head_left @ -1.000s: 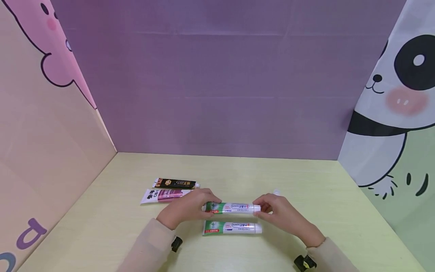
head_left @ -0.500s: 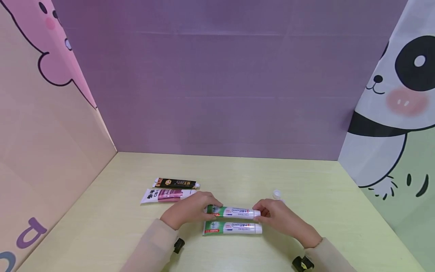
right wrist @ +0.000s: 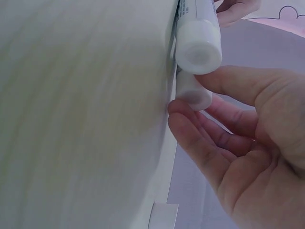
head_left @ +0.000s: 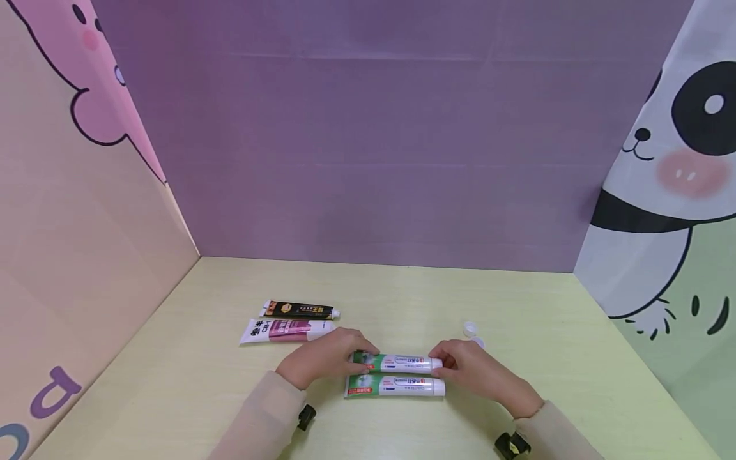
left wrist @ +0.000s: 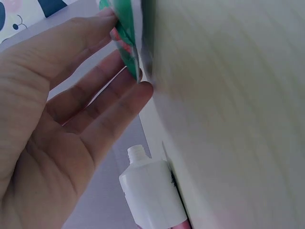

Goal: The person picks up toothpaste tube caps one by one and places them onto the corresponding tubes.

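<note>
Two matching green-and-white toothpaste tubes lie side by side, capped ends to the right. My left hand (head_left: 330, 354) pinches the green crimped end of the farther toothpaste tube (head_left: 405, 364) between thumb and fingers. At its other end, my right hand (head_left: 480, 374) holds the white cap (right wrist: 193, 95) with thumb and fingertips. Just in front lies the nearer toothpaste tube (head_left: 397, 386), untouched, its white cap (right wrist: 198, 52) large in the right wrist view. The farther tube's middle shows between my hands, close over the table.
Behind my left hand lie a purple-and-white tube (head_left: 290, 330), its bare threaded nozzle (left wrist: 137, 153) showing in the left wrist view, and a black tube (head_left: 299, 310). Two loose white caps (head_left: 470, 329) sit beyond my right hand. Printed walls enclose the pale table (head_left: 402, 294).
Both hands have brought the farther toothpaste tube toward me, close to the nearer one. The loose caps beyond my right hand have come into fuller view.
</note>
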`<state>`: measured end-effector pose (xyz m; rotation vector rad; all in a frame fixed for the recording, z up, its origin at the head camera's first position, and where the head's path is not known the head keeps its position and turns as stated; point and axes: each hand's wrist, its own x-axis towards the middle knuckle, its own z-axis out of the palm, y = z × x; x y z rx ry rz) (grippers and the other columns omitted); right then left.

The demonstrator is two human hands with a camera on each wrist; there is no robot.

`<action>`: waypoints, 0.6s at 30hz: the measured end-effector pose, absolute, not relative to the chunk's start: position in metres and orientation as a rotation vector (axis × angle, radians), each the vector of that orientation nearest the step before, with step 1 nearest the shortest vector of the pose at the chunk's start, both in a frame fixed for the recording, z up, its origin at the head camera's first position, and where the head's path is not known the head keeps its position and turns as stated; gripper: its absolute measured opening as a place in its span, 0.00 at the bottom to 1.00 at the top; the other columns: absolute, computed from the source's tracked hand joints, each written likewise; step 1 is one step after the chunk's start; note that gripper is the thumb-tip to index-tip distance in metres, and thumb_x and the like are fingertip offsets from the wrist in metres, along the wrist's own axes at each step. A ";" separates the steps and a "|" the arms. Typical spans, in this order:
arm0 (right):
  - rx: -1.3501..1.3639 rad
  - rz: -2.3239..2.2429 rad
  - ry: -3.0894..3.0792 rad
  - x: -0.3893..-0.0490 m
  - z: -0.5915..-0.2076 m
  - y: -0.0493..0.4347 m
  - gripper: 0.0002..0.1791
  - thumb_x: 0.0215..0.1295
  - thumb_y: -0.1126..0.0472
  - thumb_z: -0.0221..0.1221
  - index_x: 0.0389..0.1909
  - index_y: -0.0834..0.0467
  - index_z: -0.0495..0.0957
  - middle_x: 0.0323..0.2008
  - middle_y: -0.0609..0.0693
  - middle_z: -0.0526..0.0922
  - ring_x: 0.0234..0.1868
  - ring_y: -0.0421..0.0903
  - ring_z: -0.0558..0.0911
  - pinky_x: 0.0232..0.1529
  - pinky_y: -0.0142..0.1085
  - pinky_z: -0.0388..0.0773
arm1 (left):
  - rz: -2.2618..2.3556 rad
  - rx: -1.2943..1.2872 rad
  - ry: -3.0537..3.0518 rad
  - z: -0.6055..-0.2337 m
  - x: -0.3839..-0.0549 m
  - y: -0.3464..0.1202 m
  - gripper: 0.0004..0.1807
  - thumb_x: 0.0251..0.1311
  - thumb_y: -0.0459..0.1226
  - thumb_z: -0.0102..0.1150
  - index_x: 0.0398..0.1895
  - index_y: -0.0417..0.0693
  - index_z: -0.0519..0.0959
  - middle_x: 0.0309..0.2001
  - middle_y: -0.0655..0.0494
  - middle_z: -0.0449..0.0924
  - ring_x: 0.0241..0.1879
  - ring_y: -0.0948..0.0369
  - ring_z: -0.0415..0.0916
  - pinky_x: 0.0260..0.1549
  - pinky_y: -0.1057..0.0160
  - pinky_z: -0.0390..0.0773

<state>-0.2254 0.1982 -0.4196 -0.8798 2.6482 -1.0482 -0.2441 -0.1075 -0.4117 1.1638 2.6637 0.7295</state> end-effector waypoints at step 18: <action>-0.820 -1.051 2.662 -0.223 -0.417 0.203 0.10 0.65 0.64 0.65 0.45 0.63 0.81 0.41 0.49 0.84 0.37 0.42 0.83 0.36 0.32 0.79 | 0.727 1.088 2.689 -0.406 -0.241 -0.108 0.16 0.62 0.36 0.68 0.53 0.42 0.84 0.50 0.52 0.83 0.46 0.60 0.78 0.44 0.65 0.78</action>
